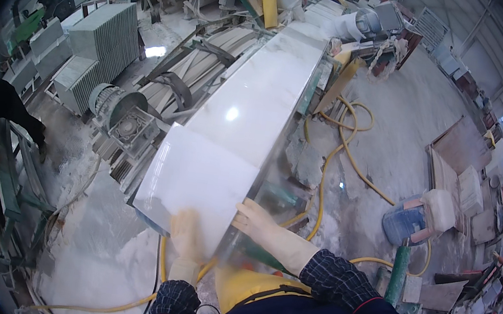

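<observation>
A glossy white stone slab [205, 167] lies in front of me at the near end of a long pale slab surface [256, 94] that runs away from me. Both my hands wear cream rubber gloves. My left hand [186, 231] rests flat on the slab's near edge, fingers stretched forward and slightly blurred. At the slab's right edge, my right hand [255, 222] touches the side, its fingers extended toward the left. The undersides of both hands are hidden. A yellow apron [254, 284] covers my front.
A motor with gearbox [126, 118] stands left of the slabs. Yellow hose [324, 185] winds across the floor at right, near a blue container [404, 225]. Stacked slabs [102, 39] stand far left. Another person [7, 103] bends over a green metal frame [2, 169].
</observation>
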Demonstrator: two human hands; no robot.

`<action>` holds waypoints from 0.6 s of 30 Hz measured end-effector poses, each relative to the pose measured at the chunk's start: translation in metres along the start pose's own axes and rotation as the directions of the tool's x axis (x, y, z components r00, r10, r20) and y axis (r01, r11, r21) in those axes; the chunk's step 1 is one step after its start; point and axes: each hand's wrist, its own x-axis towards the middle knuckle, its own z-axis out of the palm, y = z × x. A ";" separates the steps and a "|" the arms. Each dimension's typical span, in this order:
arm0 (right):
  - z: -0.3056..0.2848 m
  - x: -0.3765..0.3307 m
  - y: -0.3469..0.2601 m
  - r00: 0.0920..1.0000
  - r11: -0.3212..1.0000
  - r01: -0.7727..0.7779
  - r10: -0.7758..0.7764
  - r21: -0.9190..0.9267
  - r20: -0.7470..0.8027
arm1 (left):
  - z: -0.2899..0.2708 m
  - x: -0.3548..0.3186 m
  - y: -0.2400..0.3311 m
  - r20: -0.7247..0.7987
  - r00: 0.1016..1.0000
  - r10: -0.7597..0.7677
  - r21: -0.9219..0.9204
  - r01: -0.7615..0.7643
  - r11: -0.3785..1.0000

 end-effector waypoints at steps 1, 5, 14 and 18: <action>0.002 0.005 0.002 1.000 0.999 -0.024 0.024 0.041 -0.003 | 0.000 0.000 0.001 0.007 1.000 -0.028 -0.001 0.028 1.000; 0.015 0.017 -0.010 0.995 0.994 -0.100 0.100 -0.033 -0.018 | -0.007 0.003 0.006 0.075 0.996 -0.042 0.039 0.039 0.998; 0.033 0.014 -0.025 0.998 0.883 0.009 0.020 -0.468 0.056 | 0.018 -0.038 0.004 -0.267 0.634 -0.726 -0.399 0.613 0.682; 0.052 0.004 -0.011 0.982 0.776 0.185 -0.122 -0.604 0.143 | 0.000 -0.042 -0.015 0.225 0.416 -0.881 -0.813 0.578 0.066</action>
